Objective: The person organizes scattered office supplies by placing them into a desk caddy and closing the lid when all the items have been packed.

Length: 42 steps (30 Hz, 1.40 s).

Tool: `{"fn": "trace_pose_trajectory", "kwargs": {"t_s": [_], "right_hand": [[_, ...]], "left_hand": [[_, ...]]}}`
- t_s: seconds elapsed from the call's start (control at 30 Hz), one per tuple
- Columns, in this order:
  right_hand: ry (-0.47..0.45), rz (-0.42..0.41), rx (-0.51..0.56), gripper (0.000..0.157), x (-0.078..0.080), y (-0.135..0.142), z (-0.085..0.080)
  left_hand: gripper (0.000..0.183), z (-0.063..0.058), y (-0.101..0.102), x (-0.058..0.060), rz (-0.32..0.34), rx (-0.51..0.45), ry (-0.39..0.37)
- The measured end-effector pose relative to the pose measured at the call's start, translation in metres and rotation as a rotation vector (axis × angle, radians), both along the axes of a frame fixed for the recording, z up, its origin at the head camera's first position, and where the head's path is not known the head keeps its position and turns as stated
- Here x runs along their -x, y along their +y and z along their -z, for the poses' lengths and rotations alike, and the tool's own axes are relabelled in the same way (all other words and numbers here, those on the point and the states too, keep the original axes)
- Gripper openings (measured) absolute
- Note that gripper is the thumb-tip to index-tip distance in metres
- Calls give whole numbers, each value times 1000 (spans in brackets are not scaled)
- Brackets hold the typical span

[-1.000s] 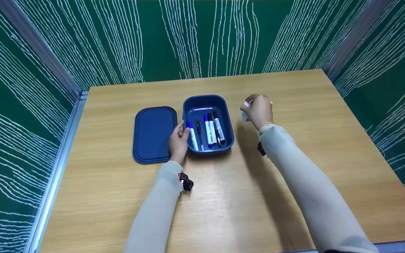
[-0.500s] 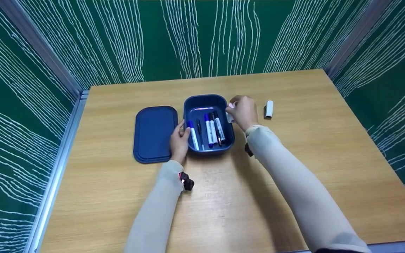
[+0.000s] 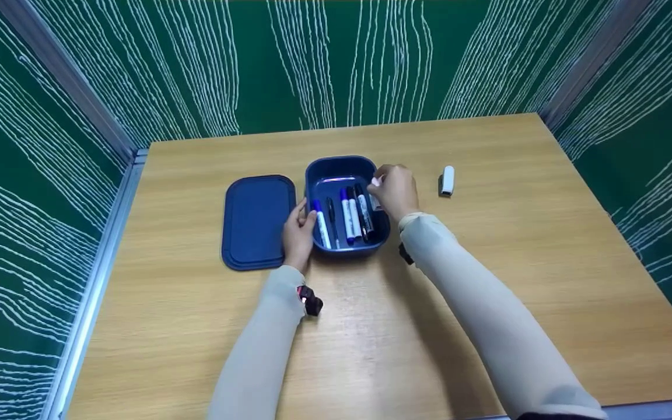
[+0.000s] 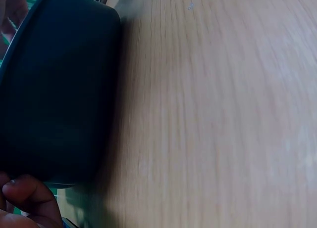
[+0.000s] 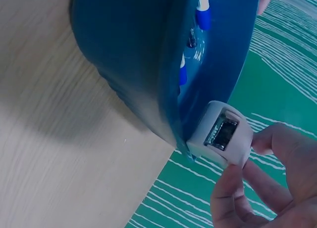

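Observation:
My right hand [image 3: 399, 192] pinches a small white rounded block [image 5: 221, 134] with a dark rectangular opening at the right rim of the dark blue box [image 3: 342, 251]. In the right wrist view, fingertips hold the block's outer end, and its other end overlaps the rim. My left hand [image 3: 299, 236] rests against the box's left wall, thumb at the rim; in the left wrist view only some of its fingers [image 4: 32, 198] show. Inside the box lie several white-barrelled markers [image 3: 347, 219], some blue-capped, and a slim dark pen [image 3: 331, 213].
A dark blue lid [image 3: 259, 221] lies flat left of the box. To the right, a small white oblong item [image 3: 447, 179] with a dark end lies on the wooden table [image 3: 359, 338]. Green walls [image 3: 289, 76] with white wavy lines enclose the back and sides.
My right hand has moved left with the white block, from beside the box to its right rim. The white oblong item has come into view behind it. My left hand stays put.

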State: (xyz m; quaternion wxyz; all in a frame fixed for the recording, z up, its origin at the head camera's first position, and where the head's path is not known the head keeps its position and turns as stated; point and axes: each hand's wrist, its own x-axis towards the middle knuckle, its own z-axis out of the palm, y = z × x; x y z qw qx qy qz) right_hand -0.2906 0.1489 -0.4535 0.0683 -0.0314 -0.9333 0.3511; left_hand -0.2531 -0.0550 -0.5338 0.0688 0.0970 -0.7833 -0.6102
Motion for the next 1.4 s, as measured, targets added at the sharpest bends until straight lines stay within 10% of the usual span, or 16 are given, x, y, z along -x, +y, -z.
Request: {"fn": "trace_pose_trajectory", "kwargs": {"t_s": [0.53,0.97,1.4], "right_hand": [[-28,-10,-76,24,-2,-5,26],[73,-44,-336,9,-2,-12,38],[-27,-26,-125,26,4,8,23]], "left_hand": [[44,1,0,1,-2,15,-34],[43,0,-1,1,8,11,-15],[44,0,-1,0,7,-7,-24]]}}
